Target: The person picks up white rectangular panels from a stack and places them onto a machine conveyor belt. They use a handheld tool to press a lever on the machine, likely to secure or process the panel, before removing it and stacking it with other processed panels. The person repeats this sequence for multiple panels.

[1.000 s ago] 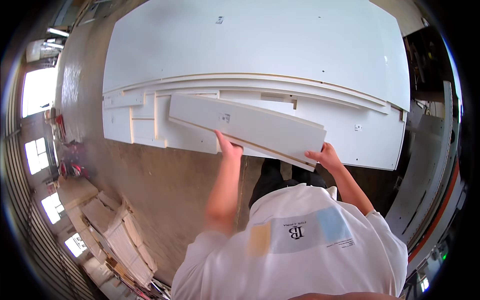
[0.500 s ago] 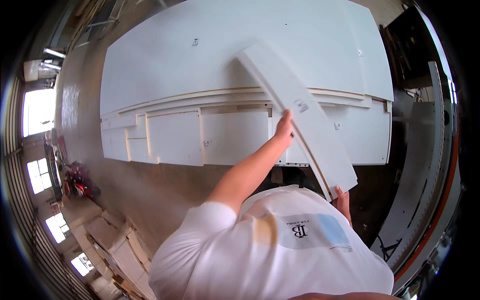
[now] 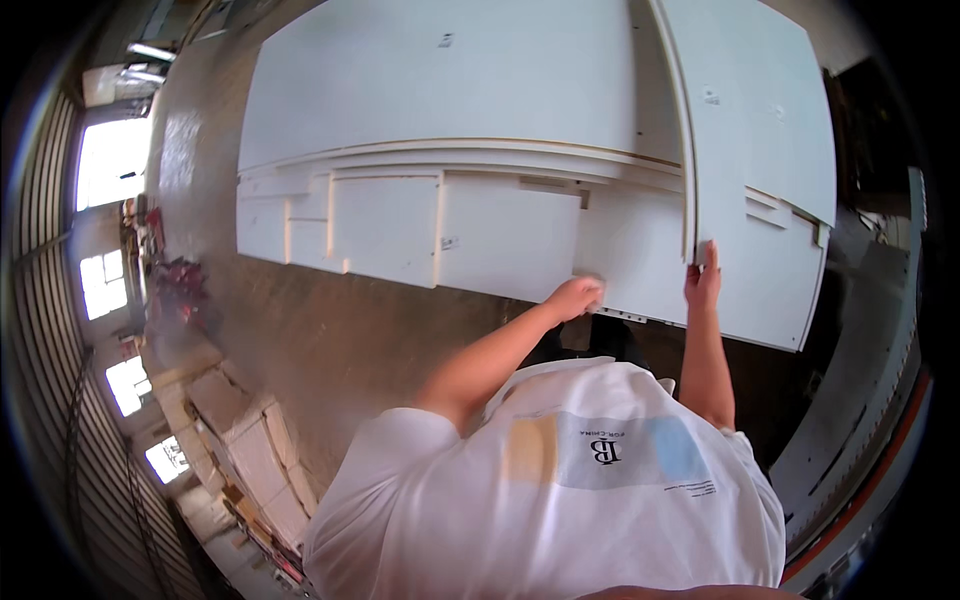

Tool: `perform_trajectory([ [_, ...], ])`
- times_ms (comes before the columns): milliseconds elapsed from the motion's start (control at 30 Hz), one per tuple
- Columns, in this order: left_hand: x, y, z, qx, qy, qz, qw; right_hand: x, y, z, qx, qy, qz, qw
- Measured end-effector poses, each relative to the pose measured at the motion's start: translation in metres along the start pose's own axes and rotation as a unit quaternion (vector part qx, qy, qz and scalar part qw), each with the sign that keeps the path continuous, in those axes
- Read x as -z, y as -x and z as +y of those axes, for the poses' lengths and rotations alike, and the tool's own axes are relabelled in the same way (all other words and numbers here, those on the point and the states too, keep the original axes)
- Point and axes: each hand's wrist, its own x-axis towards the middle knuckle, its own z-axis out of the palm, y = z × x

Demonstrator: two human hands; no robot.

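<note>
1. The long white panel [image 3: 760, 130] lies lengthwise along the right edge of the stack of white boards [image 3: 450, 100], its near end at the stack's near right corner.
2. The right hand [image 3: 702, 280] is on that near end, fingers together and pointing up, pressed flat against the panel's left edge; the thumb is hidden, so whether it grips I cannot tell.
3. The left hand [image 3: 575, 297] rests at the stack's near edge just beside it, fingers curled loosely onto a lower white board [image 3: 510, 240]; not clearly clamped on anything.
4. To seat the panel well, I judge it best to keep the palm flat, push evenly along the long edge, and align it with the stack's right edge while the left hand steadies the boards beneath.
5. A small grey label [image 3: 446, 40] sits near the stack's far edge, another small mark [image 3: 710, 97] on the panel.
6. Pale stacked cartons [image 3: 250, 450] stand on the floor [image 3: 330, 330] far to the left.
</note>
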Motion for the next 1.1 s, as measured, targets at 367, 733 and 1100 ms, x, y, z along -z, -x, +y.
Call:
perform_trajectory([
  [367, 0.169, 0.172, -0.207, 0.106, 0.313, 0.366, 0.87, -0.014, 0.015, 0.024, -0.086, 0.359, -0.009, 0.929],
  [733, 0.352, 0.151, -0.247, 0.057, 0.452, 0.496, 0.739, -0.067, 0.167, 0.152, -0.2, 0.684, -0.183, 0.677],
  [1100, 0.35, 0.15, -0.236, -0.004, 0.525, 0.462, 0.715, -0.19, 0.22, 0.246, -0.162, 0.71, -0.339, 0.596],
])
